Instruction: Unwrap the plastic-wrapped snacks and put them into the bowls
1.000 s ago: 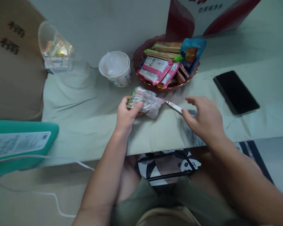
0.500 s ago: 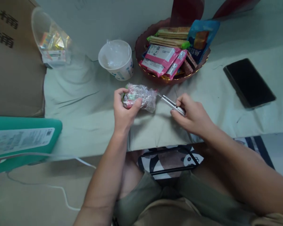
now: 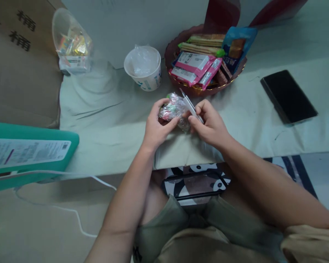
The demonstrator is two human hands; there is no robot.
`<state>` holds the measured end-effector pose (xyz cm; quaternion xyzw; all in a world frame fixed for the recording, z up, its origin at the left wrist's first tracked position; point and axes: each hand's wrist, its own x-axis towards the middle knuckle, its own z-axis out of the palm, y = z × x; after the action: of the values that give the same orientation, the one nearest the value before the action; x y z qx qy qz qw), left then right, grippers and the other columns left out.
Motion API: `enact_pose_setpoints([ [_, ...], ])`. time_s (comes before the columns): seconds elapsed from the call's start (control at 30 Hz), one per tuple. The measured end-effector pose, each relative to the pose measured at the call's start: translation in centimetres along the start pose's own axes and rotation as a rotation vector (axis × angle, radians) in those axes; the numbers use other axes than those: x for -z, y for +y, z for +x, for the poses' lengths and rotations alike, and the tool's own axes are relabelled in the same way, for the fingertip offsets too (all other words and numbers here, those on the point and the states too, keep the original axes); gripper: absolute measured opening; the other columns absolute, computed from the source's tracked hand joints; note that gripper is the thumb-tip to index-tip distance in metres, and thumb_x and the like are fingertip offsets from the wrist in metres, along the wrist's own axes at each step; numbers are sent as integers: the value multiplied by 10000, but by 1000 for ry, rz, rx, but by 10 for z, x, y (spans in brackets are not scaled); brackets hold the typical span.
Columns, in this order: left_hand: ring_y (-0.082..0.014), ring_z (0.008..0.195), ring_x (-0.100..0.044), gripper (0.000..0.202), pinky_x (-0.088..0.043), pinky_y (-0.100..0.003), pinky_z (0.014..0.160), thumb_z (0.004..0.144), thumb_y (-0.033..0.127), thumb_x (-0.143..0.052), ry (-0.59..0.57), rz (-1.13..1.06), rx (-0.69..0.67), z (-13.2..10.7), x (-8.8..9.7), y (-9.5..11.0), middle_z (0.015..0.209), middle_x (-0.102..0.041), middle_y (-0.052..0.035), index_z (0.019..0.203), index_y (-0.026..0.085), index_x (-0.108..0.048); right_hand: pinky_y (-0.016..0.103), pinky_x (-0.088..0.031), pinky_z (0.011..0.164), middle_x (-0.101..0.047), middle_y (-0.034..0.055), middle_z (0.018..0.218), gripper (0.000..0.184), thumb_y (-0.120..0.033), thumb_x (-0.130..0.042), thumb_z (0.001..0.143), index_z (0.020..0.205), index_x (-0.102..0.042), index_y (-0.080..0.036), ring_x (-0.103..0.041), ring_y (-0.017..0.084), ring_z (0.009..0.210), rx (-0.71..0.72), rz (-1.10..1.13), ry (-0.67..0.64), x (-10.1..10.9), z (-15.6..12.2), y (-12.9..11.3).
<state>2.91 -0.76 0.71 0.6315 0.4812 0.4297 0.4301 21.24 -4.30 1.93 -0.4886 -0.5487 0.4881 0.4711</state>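
My left hand (image 3: 157, 126) is closed round a bundle in clear plastic wrap (image 3: 171, 109), with red and green showing through; what is inside I cannot make out. In my right hand (image 3: 208, 122) is a slim white utility knife (image 3: 191, 107), its tip pointing up and away from me. The knife lies close against the right end of the bundle, and fingers of the right hand are near the loose plastic there. Whether the blade touches the wrap is hard to tell.
Behind my hands stand a paper cup (image 3: 150, 83) lined with a plastic bag and a red bowl (image 3: 168, 54) of packaged snacks. A black phone (image 3: 289, 96) lies at right. At left are a clear tub (image 3: 75, 65), a cardboard box (image 3: 24, 84) and a green container (image 3: 74, 140).
My right hand has moved left to the bundle, and the knife now points more steeply away from me. The view has shifted, so the surroundings sit further right.
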Motion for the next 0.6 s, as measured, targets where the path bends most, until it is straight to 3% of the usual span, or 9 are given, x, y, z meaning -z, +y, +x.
enact_pose_setpoints([
  [0.13,-190,902,-692,728,-562,-320,824,730,522,-846,53,-68,62,0,-2,-3,1052,-620,-34,1305,277,-473,303,-470,652,-727,9,882,153,-343,-569,940,1055,-523,-253,-623,146,660,68,-241,137,6,-4,-6],
  [0.27,-161,855,-673,642,-544,-298,803,746,459,-837,78,-21,33,-2,-2,-2,1023,-598,-13,1240,272,-472,331,-487,736,-747,45,939,116,-299,-584,906,984,-645,-239,-669,195,799,158,-516,225,8,-3,-12],
  [0.47,-170,923,-670,632,-540,-297,831,738,494,-846,69,33,-14,-2,-1,-3,1094,-599,-23,1202,267,-482,336,-429,711,-750,64,1010,177,-255,-561,918,1009,-713,-249,-665,237,907,229,-826,153,9,-7,-13],
  [0.6,-154,850,-655,738,-537,-273,757,657,594,-883,216,-97,74,5,13,-10,1011,-579,-9,1162,269,-454,321,-365,627,-738,50,974,175,-258,-579,903,1016,-713,-253,-642,226,837,154,-947,84,23,-13,-6],
])
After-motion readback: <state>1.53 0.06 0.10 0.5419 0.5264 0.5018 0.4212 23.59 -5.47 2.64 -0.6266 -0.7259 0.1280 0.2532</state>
